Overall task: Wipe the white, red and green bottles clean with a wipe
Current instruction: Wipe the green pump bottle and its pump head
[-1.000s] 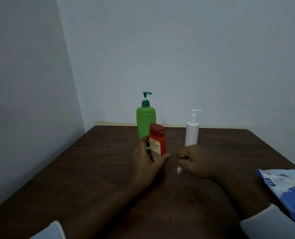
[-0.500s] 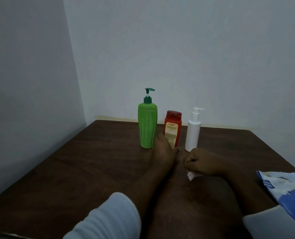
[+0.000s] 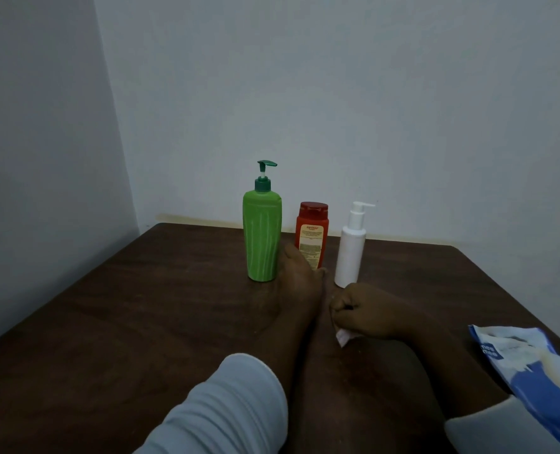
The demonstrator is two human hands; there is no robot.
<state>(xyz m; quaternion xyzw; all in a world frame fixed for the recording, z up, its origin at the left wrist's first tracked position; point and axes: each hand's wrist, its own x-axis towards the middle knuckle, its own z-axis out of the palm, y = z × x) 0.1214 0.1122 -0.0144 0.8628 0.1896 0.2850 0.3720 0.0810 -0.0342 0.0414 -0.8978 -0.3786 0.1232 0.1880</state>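
**Head cam: three bottles lined up, wipe balled in the right fist**

Head view looks down a dark brown wooden table (image 3: 147, 322) pushed into a pale corner. The left hand (image 3: 300, 283) is stretched forward, and its fingertips reach the foot of the squat red plastic bottle with a red cap and cream label (image 3: 311, 232). Whether they actually grip it or just touch it, I can't tell, since the back of the hand hides the contact. Just left of those fingers stands the tall ribbed green pump bottle with a dark green nozzle (image 3: 261, 237), upright and close beside the hand. Just right of them, a bit past the right knuckles, is the slim white pump bottle (image 3: 350, 250), also upright.

The right hand (image 3: 367, 314) sits on the table nearer the camera, curled into a fist around a small crumpled white wipe (image 3: 342, 337); only a corner of it pokes out under the fingers (image 3: 341, 304).

Off to the right of that fist, well apart, lies a blue and white soft wipes packet (image 3: 534, 371) at the table edge. Light grey sleeves (image 3: 226, 411) cover both forearms.
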